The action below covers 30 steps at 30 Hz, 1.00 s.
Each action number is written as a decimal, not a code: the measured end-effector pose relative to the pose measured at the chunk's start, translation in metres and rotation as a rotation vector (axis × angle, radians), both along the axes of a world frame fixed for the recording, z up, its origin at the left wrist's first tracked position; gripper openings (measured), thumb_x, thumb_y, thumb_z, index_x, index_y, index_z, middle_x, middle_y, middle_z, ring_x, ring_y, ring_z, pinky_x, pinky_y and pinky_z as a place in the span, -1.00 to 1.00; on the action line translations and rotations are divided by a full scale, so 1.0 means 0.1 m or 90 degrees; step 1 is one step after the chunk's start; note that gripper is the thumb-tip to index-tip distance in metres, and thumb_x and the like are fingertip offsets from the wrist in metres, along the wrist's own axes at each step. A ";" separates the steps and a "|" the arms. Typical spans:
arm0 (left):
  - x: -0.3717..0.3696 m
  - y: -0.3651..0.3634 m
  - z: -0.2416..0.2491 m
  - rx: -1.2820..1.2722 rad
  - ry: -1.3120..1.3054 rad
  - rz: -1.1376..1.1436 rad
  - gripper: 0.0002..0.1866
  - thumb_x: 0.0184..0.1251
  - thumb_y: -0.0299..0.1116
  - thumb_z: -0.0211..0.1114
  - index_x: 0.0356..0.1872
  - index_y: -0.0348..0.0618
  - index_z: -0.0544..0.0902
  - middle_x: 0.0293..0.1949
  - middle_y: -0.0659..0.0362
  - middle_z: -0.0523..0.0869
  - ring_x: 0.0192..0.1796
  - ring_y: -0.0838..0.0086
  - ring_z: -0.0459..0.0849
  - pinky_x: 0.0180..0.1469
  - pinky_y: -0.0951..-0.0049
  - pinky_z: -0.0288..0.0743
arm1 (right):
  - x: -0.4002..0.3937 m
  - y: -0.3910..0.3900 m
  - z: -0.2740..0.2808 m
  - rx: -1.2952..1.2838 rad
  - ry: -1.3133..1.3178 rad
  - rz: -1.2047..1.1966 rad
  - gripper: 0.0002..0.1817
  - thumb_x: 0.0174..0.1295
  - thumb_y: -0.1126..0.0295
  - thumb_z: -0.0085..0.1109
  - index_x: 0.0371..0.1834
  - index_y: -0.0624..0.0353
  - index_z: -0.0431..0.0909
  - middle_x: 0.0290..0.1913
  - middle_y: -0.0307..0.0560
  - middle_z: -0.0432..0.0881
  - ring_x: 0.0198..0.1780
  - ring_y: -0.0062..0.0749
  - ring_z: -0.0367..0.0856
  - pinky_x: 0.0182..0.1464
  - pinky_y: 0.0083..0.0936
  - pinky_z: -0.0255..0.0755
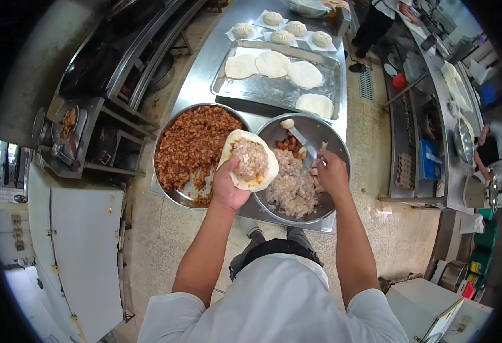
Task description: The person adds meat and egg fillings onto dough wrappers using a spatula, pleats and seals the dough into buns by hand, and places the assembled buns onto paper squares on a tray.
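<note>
Left hand [233, 186] cups the filled dough wrapper [271, 166] mid-frame, thumb over its edge. Right hand [332, 173] curled over steel bowl [326, 132]; grip unclear. Flat utensil [300, 136] slants down-right toward its fingers; wrapper lies left of them.

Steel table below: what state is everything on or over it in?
Held dough wrapper, open, heaped with pale filling
Right fingers, closed on a flat tool
Left bowl, partly filled, some bottom bare
Right bowl, partly filled
Flat wrappers, four, unfilled
Buns, five, pleated
</note>
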<state>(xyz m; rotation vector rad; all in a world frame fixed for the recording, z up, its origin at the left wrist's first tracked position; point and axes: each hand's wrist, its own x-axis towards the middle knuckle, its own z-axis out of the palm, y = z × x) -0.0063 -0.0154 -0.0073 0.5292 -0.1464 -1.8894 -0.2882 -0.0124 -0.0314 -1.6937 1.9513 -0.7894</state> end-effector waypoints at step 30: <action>-0.60 0.29 0.11 -0.002 0.137 -0.087 -0.34 0.28 -0.33 0.34 0.40 -0.15 0.35 0.27 0.04 0.57 0.33 0.16 0.53 0.44 0.02 0.33 | 0.13 1.28 1.51 -0.110 0.142 0.035 -0.59 0.07 0.59 0.29 0.01 0.00 0.73 -0.32 -0.08 0.58 -0.37 -0.21 0.63 -0.35 -0.34 0.54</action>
